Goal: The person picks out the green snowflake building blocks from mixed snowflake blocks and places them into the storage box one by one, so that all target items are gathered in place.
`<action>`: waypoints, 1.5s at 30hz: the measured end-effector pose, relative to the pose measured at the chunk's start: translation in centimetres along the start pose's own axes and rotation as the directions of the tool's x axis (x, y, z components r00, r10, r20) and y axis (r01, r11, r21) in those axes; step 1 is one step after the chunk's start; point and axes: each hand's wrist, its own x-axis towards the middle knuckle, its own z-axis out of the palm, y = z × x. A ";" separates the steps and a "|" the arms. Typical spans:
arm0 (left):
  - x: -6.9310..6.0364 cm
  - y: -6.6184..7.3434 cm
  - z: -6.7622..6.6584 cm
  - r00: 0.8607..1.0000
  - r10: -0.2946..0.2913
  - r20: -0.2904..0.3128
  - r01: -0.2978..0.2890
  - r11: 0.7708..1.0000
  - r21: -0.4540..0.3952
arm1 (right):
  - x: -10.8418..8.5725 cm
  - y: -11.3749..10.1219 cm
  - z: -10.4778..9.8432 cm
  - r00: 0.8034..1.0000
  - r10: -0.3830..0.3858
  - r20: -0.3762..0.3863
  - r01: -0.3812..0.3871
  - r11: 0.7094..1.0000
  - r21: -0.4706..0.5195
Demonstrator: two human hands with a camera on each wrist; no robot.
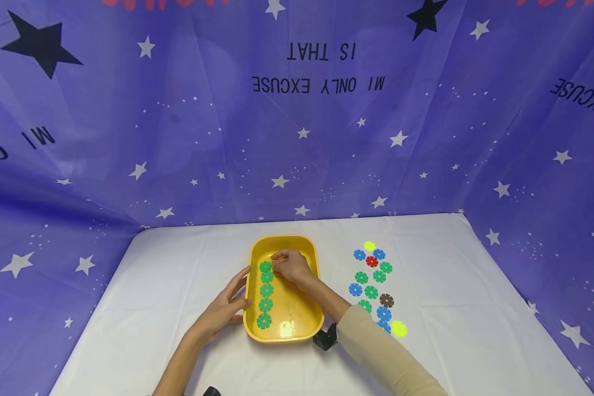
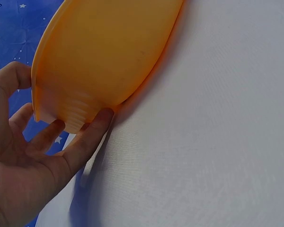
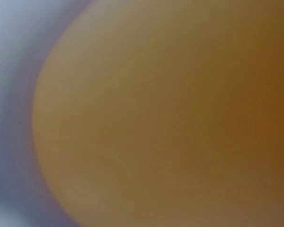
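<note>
My left hand (image 1: 218, 314) (image 2: 42, 156) grips the left side of a yellow tray (image 1: 284, 339) (image 2: 109, 47), its thumb and fingers against the rim and outer wall. Inside the tray, five green notched discs (image 1: 265, 290) lie in a column along the left. My right hand (image 1: 292, 268) reaches over the tray's upper part, just right of the top green disc; its fingers are bent loosely and nothing shows between them. In the right wrist view the tray (image 3: 156, 113) is a blur and the hand is out of sight.
Right of the tray, loose discs lie on the white cloth (image 1: 455, 308): green (image 1: 370, 292), blue (image 1: 355, 290), yellow (image 1: 399, 329), one red (image 1: 372, 262) and one brown (image 1: 386, 300). A black object (image 1: 325, 337) sits by the tray's lower right corner. Blue star-patterned fabric (image 1: 277, 137) stands behind.
</note>
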 end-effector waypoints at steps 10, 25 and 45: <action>0.0 -0.2 -0.1 1.000 -0.005 0.008 0.005 1.000 -0.004 | -1.5 -1.0 -1.7 0.995 -0.089 0.055 0.086 0.995 0.050; 0.1 -0.1 -0.1 1.000 0.001 0.004 -0.001 1.000 -0.009 | -6.0 -0.2 -14.3 0.981 -0.187 -0.047 0.190 0.981 0.045; 0.2 -0.3 -0.3 1.000 -0.006 0.005 0.006 1.000 -0.010 | -6.5 11.0 -24.4 0.974 0.039 -0.224 -0.073 0.987 -0.142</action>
